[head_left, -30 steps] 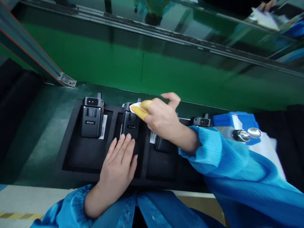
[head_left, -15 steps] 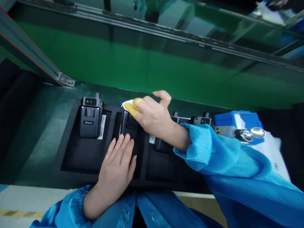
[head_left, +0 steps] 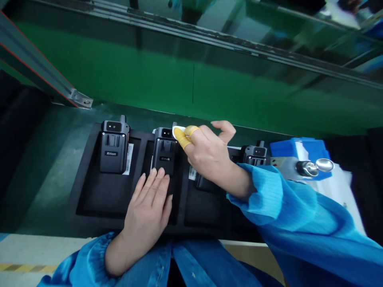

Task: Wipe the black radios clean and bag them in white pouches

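A black two-way radio [head_left: 164, 149] marked "Riton" lies back up in the second compartment of a black foam tray [head_left: 100, 199]. My left hand [head_left: 149, 203] lies flat with fingers stretched, its fingertips against the radio's lower end. Yellow finger cots cover two fingertips of my right hand [head_left: 206, 149], which pinches a white wipe [head_left: 176, 129] at the radio's upper right corner, by the camera window and antenna. In the left compartment rests another radio [head_left: 113, 147]. My right hand and forearm partly hide a third radio [head_left: 205, 183].
One more radio [head_left: 254, 153] sits at the tray's right end, partly behind my sleeve. Beyond it are a blue box [head_left: 317, 151], a metal-lidded bottle [head_left: 308, 169] and white sheets [head_left: 338, 191]. A green panel [head_left: 134, 79] rises behind; a metal post [head_left: 38, 59] stands left.
My right hand has slid the wipe to the right across the radio's top, uncovering its camera window. My left hand has stayed in place.
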A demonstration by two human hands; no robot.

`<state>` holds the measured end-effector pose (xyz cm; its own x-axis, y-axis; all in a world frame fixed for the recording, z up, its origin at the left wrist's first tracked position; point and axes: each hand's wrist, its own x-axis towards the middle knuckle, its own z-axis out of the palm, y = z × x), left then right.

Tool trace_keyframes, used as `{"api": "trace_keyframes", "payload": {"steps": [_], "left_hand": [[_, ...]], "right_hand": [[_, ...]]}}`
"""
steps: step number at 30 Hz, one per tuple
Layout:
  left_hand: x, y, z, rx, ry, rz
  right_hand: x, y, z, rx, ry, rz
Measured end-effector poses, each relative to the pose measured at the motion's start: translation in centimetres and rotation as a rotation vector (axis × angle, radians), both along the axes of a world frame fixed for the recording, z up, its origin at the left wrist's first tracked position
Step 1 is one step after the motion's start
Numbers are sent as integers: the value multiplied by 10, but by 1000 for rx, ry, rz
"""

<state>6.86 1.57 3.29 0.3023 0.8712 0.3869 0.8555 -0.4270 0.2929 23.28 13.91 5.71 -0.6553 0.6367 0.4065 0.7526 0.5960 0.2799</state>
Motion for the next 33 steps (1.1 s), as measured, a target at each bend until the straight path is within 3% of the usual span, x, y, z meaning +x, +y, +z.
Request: {"api": "trace_keyframes", "payload": {"steps": [7, 13, 18, 23, 28, 33], "left_hand": [[1, 0, -1, 17, -25, -3], [1, 0, 0, 9, -38, 5], [0, 0, 1, 5, -54, 3], [1, 0, 1, 6, -57, 1], [1, 0, 1, 16, -53, 8], [1, 0, 0, 14, -41, 5]], "right_hand": [[5, 8, 7, -43, 64, -129], [-22, 29, 19, -200, -9, 93], [-26, 48, 31, -192, 18, -23], [-25, 41, 32, -202, -51, 186], [-20, 45, 29, -189, 10, 46], [-23, 40, 24, -278, 55, 155]]}}
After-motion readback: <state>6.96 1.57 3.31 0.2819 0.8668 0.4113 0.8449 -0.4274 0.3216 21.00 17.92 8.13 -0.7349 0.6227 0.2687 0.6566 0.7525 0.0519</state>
